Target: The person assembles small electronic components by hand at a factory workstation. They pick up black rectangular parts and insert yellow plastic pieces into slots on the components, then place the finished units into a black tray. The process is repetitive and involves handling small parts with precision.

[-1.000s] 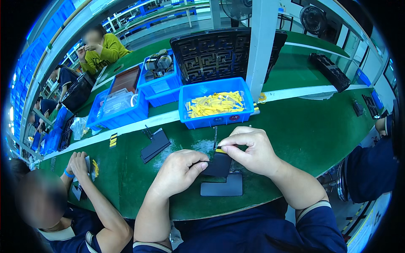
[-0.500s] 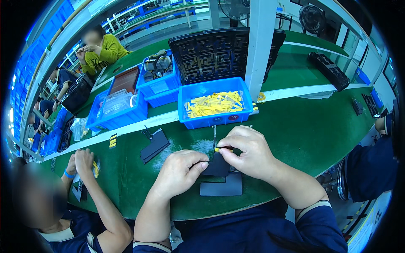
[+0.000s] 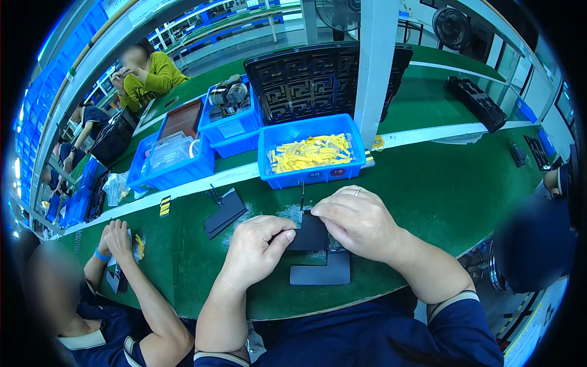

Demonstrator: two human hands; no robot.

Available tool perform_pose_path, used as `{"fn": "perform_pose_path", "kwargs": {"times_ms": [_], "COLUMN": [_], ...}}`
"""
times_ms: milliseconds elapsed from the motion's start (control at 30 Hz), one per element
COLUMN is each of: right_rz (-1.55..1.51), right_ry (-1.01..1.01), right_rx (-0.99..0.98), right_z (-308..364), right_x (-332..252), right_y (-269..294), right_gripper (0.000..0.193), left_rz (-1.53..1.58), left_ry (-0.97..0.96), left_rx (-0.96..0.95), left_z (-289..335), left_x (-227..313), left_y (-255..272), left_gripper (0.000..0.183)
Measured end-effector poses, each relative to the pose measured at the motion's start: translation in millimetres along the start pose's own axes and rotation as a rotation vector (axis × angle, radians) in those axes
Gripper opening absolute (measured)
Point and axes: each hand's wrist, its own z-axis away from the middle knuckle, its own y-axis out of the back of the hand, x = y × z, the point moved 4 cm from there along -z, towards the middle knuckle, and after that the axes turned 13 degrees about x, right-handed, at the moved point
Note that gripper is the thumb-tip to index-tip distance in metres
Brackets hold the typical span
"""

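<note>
A dark flat piece [image 3: 309, 233] with a thin upright stem [image 3: 302, 197] at its far end is between my two hands, above the green table. My left hand [image 3: 260, 248] is closed, its thumb and forefinger pinching the piece's left edge. My right hand [image 3: 358, 215] is also closed, fingertips pressed together at the foot of the stem; what they grip there is hidden. Just below, a dark L-shaped plate [image 3: 321, 274] lies on the table. Beyond my hands stands a blue bin [image 3: 287, 180] of yellow strips [image 3: 312, 151].
Another dark piece [image 3: 225, 214] with a stem lies left of my hands. Blue bins [image 3: 177, 174] with plastic parts stand behind it. A white post [image 3: 374, 73] and a black tray [image 3: 299, 79] rise at the back. At the left, a co-worker's hands [image 3: 118, 240] handle small parts.
The yellow strip that showed at my right fingertips is no longer visible there. My right fingertips have shifted slightly left and up, against the stem; the stem has moved slightly left.
</note>
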Motion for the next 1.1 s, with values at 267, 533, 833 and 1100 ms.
{"fn": "perform_pose_path", "kwargs": {"times_ms": [267,533,833,1100], "right_rz": [-0.286,0.084,0.160,-0.199], "right_ry": [-0.599,-0.265,0.140,-0.255], "right_rx": [-0.074,0.094,0.062,-0.022], "right_z": [4.7,2.4,2.7,-2.7], "right_x": [16.7,8.3,-17.0,-4.7], "right_y": [-2.5,2.1,-6.5,1.5], "right_gripper": [0.011,0.010,0.019,0.010], "left_rz": [-0.038,0.016,-0.003,-0.094], "left_ry": [-0.065,-0.023,0.106,-0.292], "left_rx": [-0.027,-0.053,0.040,0.116], "left_z": [0.5,2.3,0.1,-0.2], "left_x": [3.9,2.6,-0.3,12.9], "left_y": [-4.0,-7.3,-1.1,-4.5], "left_gripper": [0.012,0.013,0.010,0.007]}}
